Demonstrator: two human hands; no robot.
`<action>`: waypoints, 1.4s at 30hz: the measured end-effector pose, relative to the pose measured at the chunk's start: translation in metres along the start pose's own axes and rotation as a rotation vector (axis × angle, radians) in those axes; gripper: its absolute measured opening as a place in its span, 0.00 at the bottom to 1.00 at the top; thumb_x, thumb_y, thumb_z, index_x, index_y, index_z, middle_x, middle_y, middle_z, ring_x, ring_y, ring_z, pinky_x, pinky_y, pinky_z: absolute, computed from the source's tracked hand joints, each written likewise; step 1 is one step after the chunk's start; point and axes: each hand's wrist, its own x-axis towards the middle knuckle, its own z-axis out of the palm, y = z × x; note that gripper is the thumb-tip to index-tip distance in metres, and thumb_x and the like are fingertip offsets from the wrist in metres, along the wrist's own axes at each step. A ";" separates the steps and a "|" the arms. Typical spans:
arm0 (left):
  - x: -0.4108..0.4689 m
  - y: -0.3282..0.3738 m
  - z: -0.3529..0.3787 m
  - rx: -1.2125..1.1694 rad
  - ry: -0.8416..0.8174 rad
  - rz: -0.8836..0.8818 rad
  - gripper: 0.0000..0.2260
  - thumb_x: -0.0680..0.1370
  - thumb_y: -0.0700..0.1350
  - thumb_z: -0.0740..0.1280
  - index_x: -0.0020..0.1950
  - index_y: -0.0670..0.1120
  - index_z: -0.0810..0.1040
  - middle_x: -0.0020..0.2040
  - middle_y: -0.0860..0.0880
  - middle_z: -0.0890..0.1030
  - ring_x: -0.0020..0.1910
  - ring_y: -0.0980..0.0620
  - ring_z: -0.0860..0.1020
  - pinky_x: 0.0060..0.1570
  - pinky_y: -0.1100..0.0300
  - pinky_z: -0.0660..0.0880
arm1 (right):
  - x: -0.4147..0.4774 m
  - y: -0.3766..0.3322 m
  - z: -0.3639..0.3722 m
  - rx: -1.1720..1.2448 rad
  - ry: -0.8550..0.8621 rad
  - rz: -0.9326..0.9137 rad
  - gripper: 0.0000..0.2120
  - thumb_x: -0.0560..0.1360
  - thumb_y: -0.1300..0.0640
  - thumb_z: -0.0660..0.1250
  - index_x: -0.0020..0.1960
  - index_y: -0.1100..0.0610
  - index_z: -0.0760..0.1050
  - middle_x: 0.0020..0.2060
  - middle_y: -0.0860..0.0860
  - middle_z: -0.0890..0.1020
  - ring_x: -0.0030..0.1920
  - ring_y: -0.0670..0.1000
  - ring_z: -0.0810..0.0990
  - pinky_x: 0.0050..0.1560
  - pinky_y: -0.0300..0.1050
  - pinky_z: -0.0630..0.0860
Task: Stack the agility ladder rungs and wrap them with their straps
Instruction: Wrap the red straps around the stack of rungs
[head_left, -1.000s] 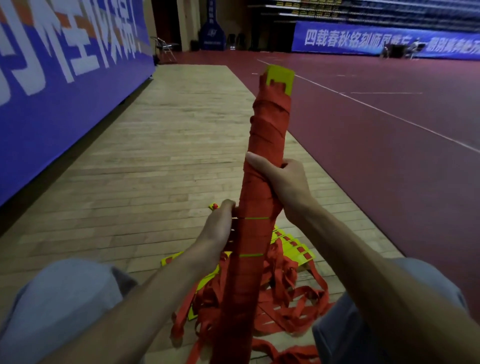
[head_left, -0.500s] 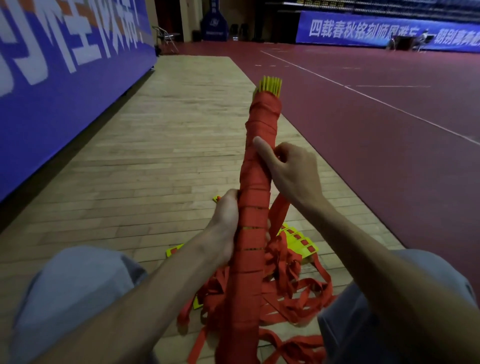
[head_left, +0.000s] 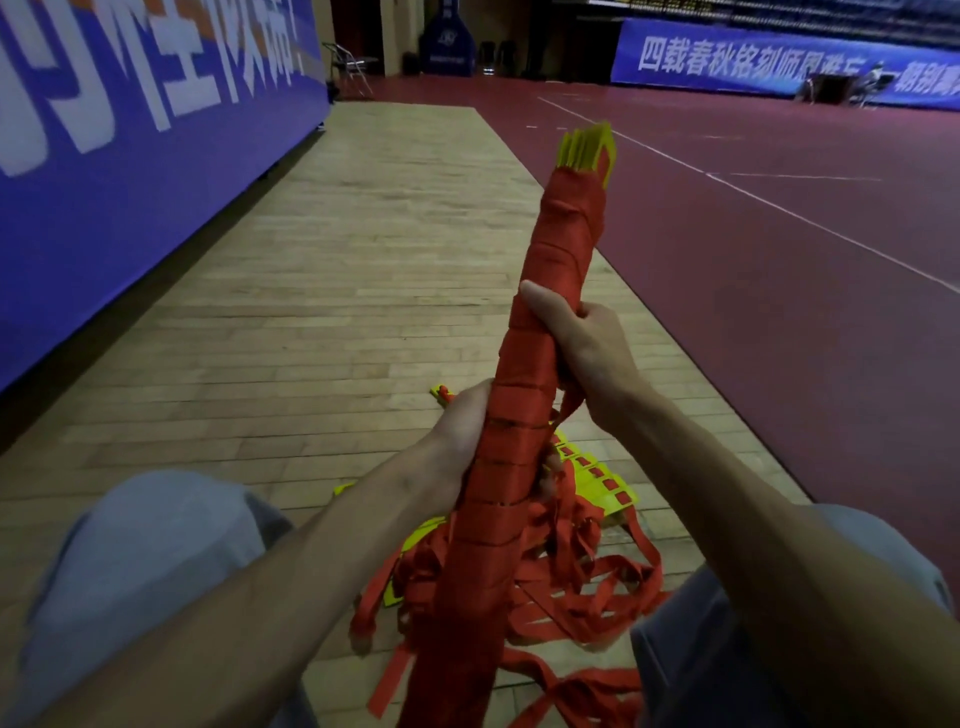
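Note:
A long bundle of yellow ladder rungs (head_left: 589, 148) is wound tightly in red strap (head_left: 519, 410) and points up and away from me. My left hand (head_left: 462, 431) grips the bundle near its middle from the left. My right hand (head_left: 582, 343) grips it higher up from the right, thumb laid across the wrap. Yellow rung ends fan out at the far tip. On the floor under the bundle lies a pile of loose red straps (head_left: 587, 582) with more yellow rungs (head_left: 602, 483) in it.
I sit on a wooden floor strip (head_left: 337, 291) with my knees (head_left: 140, 545) either side of the pile. A blue banner wall (head_left: 130, 119) runs along the left. Red court flooring (head_left: 779, 234) lies to the right. A folding chair (head_left: 348, 65) stands far back.
The bundle has tilted and swung to the right, its yellow tip now fanned. My right hand has closed round the wrap again after loosening half a second ago. The view has shifted.

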 end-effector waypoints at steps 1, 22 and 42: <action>0.003 -0.001 0.004 0.011 0.086 0.030 0.20 0.79 0.53 0.54 0.45 0.40 0.79 0.36 0.38 0.78 0.30 0.42 0.77 0.35 0.54 0.77 | 0.003 0.003 -0.001 -0.057 0.069 0.012 0.28 0.57 0.30 0.73 0.37 0.55 0.81 0.37 0.55 0.86 0.38 0.57 0.86 0.41 0.53 0.83; -0.023 0.005 -0.008 -0.088 -0.085 0.168 0.26 0.76 0.60 0.52 0.33 0.45 0.80 0.29 0.42 0.77 0.23 0.45 0.75 0.29 0.59 0.75 | -0.011 -0.005 0.008 -0.203 -0.099 -0.313 0.20 0.74 0.34 0.57 0.44 0.49 0.76 0.32 0.40 0.80 0.34 0.38 0.77 0.36 0.34 0.72; 0.008 -0.021 0.001 0.521 0.657 0.296 0.21 0.85 0.48 0.45 0.66 0.41 0.72 0.63 0.37 0.77 0.63 0.37 0.75 0.64 0.44 0.70 | 0.000 0.012 0.016 0.121 0.222 0.087 0.30 0.62 0.45 0.81 0.57 0.56 0.73 0.37 0.50 0.83 0.30 0.46 0.83 0.26 0.38 0.75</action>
